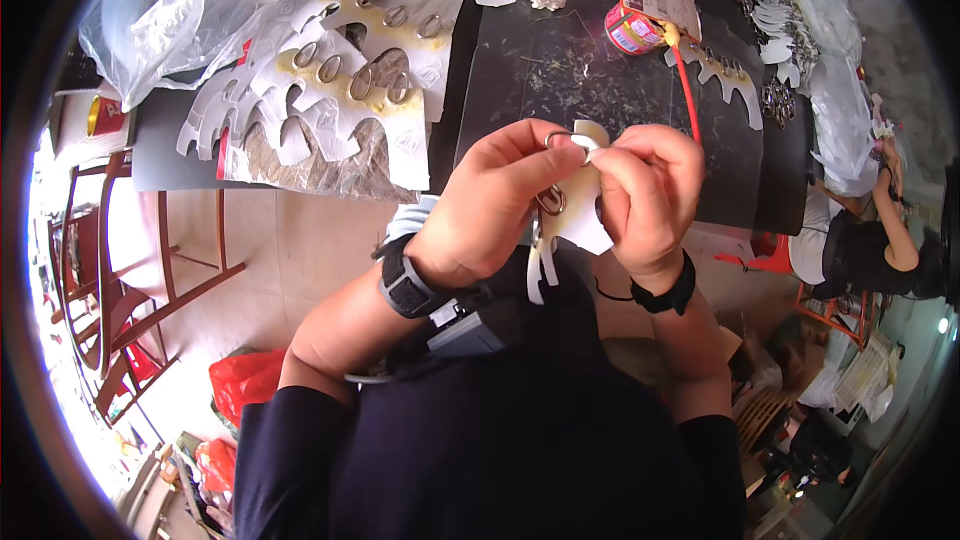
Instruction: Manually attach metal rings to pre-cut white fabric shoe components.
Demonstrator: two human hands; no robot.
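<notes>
While the left hand [490, 205] pinches the metal ring [556, 138] and the right hand [645, 190] nips the white cut-out piece [583, 215] — both raised above the dark table [560, 60] — steady, aligned pressure probably seats the ring cleanly.

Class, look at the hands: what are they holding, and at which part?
Both hands pinch a white cut-out piece at its top edge, where a metal ring sits.

Craft workshop: dark worktable [600, 70] strewn with ringed cutouts [340, 90].
</notes>
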